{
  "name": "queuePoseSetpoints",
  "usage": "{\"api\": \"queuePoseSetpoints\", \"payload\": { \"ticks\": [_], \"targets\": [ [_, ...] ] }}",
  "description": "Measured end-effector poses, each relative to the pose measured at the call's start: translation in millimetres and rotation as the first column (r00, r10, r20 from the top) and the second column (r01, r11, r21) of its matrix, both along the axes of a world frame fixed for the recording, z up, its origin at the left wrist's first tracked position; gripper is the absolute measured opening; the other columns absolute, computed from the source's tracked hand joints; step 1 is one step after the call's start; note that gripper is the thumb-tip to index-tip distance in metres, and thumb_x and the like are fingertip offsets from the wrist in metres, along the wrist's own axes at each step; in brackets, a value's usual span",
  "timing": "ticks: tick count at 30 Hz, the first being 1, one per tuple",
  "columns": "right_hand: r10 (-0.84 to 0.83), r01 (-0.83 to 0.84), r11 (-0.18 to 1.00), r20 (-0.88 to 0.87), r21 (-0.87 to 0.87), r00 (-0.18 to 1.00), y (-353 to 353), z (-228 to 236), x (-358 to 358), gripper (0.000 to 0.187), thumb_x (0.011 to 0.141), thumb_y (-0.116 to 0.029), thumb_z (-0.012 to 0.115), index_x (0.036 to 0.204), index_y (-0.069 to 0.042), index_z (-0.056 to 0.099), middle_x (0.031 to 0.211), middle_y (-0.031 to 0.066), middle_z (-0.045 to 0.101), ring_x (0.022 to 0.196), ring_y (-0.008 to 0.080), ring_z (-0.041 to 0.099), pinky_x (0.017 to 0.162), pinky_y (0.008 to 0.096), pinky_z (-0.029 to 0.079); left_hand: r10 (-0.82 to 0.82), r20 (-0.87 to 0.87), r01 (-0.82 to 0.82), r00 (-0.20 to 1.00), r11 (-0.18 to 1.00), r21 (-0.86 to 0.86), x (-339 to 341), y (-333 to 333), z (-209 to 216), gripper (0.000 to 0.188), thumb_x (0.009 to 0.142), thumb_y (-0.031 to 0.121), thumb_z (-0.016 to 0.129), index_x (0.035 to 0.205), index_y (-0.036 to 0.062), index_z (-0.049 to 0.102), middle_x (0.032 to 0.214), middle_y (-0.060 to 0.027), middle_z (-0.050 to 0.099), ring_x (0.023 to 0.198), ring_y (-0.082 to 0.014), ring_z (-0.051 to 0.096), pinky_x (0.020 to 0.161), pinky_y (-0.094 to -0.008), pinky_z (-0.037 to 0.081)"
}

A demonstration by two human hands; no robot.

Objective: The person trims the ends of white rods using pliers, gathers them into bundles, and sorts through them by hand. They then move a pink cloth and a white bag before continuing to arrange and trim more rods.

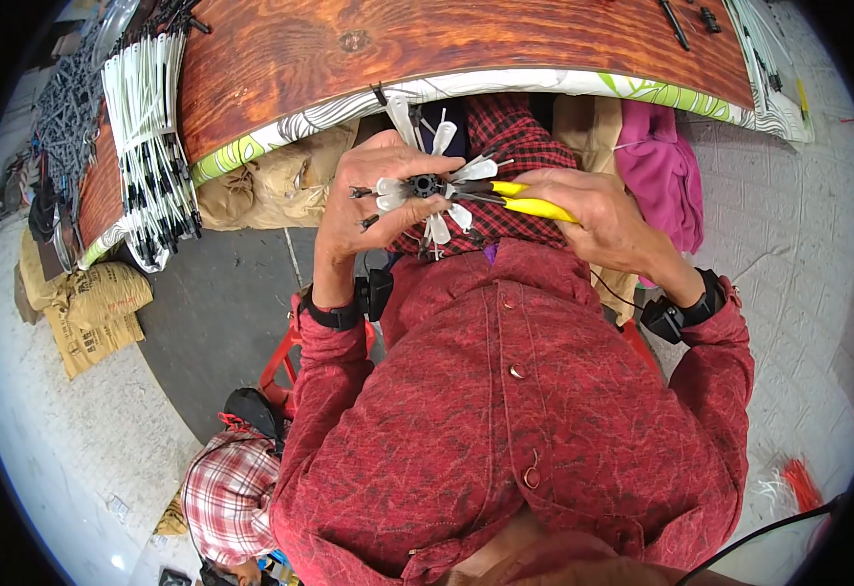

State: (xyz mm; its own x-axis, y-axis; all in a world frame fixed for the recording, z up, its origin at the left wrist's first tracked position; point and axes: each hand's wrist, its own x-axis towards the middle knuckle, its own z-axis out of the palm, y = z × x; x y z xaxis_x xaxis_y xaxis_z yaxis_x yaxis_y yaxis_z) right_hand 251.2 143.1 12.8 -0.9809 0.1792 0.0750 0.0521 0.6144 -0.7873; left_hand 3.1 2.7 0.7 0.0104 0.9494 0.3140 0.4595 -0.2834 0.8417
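Note:
Over my lap, my left hand [373, 186] grips a small black round hub [427, 184] between thumb and fingers. Flat white paddle-like arms [444, 137] with dark ends spread out from it like spokes. My right hand [598, 215] is closed round the yellow handles of a pair of pliers [539, 208]. Their dark jaws point left and reach in among the arms on the hub's right side. Whether the jaws bite on a piece is too small to tell.
A brown wooden table [447, 44] curves ahead, with a patterned cloth along its edge. Bundled white rods with black ends [153, 127] hang over its left side, near a heap of grey parts [65, 107]. A person in a plaid shirt [232, 488] is behind at lower left.

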Motion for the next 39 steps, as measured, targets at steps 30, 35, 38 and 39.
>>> {"api": "queuePoseSetpoints", "payload": {
  "ticks": [30,35,38,39],
  "targets": [
    [0.06,-0.039,0.975,-0.089,0.219,0.994,14,-1,-5,0.032,0.075,0.0,0.064,0.107,-0.006,0.065,0.112,0.0126,0.064,0.097,0.0306,0.064,0.079,0.0391,0.053,-0.029,0.01,0.029,1.0,1.0,0.011,4,1,2,0.032,0.068,0.012,0.074,0.1,0.0079,0.073,0.084,-0.0067,0.072,0.066,-0.0181,0.06,0.067,-0.0302,0.042],
    [0.089,-0.085,0.995,-0.085,0.046,0.992,15,-2,-5,0.031,0.076,-0.002,0.065,0.107,-0.005,0.066,0.111,0.0132,0.064,0.095,0.0305,0.064,0.076,0.038,0.054,-0.042,0.002,0.042,0.999,0.999,-0.017,4,2,3,0.029,0.069,0.012,0.074,0.098,0.008,0.073,0.085,-0.0068,0.072,0.069,-0.019,0.062,0.068,-0.0306,0.042],
    [0.076,-0.073,0.996,-0.06,0.056,0.995,15,-3,-5,0.027,0.078,-0.007,0.067,0.105,-0.004,0.067,0.108,0.0132,0.065,0.092,0.0303,0.065,0.075,0.0376,0.053,-0.029,0.005,0.029,1.0,1.0,-0.006,4,1,1,0.029,0.069,0.013,0.075,0.097,0.0081,0.073,0.085,-0.0066,0.072,0.069,-0.019,0.062,0.069,-0.0303,0.042],
    [0.087,-0.085,0.995,-0.03,0.05,0.996,16,-2,-5,0.024,0.079,-0.011,0.068,0.103,-0.003,0.067,0.103,0.0131,0.065,0.088,0.0297,0.065,0.072,0.0374,0.053,-0.038,0.01,0.038,0.999,0.999,-0.004,3,2,2,0.029,0.068,0.013,0.076,0.097,0.0081,0.073,0.085,-0.0065,0.072,0.07,-0.0189,0.062,0.069,-0.0302,0.042]
  ]
}}
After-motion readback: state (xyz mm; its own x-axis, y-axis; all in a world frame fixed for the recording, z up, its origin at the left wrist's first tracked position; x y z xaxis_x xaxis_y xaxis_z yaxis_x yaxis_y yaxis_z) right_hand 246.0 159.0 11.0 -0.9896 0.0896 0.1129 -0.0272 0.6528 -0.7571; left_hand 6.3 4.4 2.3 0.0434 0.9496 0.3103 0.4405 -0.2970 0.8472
